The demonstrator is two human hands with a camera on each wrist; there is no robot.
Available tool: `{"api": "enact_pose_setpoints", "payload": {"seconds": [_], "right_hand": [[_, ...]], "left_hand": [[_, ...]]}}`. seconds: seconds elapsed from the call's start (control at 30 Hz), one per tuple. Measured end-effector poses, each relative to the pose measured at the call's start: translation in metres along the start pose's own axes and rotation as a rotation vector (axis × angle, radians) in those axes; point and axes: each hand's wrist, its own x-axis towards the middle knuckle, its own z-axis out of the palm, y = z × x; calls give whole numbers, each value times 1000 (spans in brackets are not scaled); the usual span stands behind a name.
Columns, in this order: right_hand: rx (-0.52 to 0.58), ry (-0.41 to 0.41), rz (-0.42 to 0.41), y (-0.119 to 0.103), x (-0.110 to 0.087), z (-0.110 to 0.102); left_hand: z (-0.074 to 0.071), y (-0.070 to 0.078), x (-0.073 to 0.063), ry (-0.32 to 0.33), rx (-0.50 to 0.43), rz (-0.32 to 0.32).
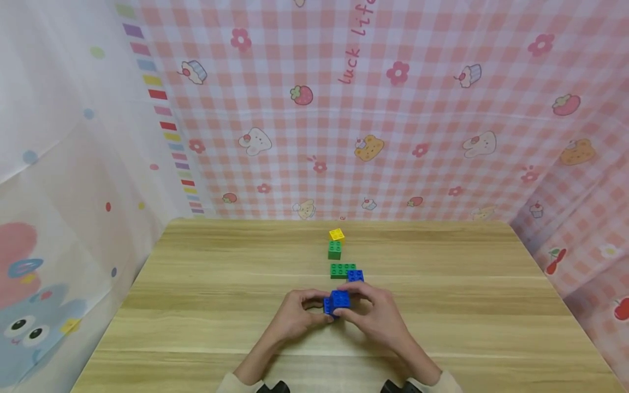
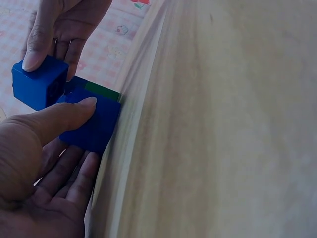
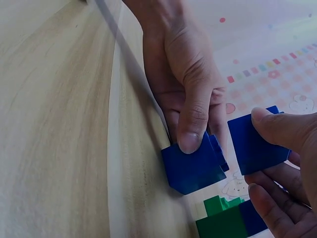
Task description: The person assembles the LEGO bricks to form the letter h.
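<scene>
Pinched between my left thumb and fingers is a blue toy building brick [image 3: 193, 168], low over the wooden table; its studs face up in the head view. My left hand [image 1: 295, 316] keeps to the left of it. My right hand [image 1: 380, 314] grips another blue brick [image 1: 340, 299] by its sides, slightly higher. In the right wrist view a narrow gap separates this second brick [image 3: 255, 141] from the left hand's brick. Just beyond the right fingers a third blue brick [image 1: 355, 275] sits at the right end of a long green brick [image 1: 340, 271].
Farther back on the wooden table [image 1: 206, 273] stand a smaller green brick [image 1: 334, 250] and a flat yellow brick [image 1: 336, 234], roughly in line. Behind the table's far edge hangs a pink checked cloth [image 1: 324, 120]; a pale patterned cloth [image 1: 73, 136] hangs at the left.
</scene>
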Motion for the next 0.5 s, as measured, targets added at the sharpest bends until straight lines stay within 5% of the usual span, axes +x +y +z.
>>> {"api": "enact_pose_setpoints", "payload": {"seconds": [0.5], "right_hand": [[-60,8,-42,2,-2,9]], "left_hand": [[0,1,-1,-32,-23,10]]}}
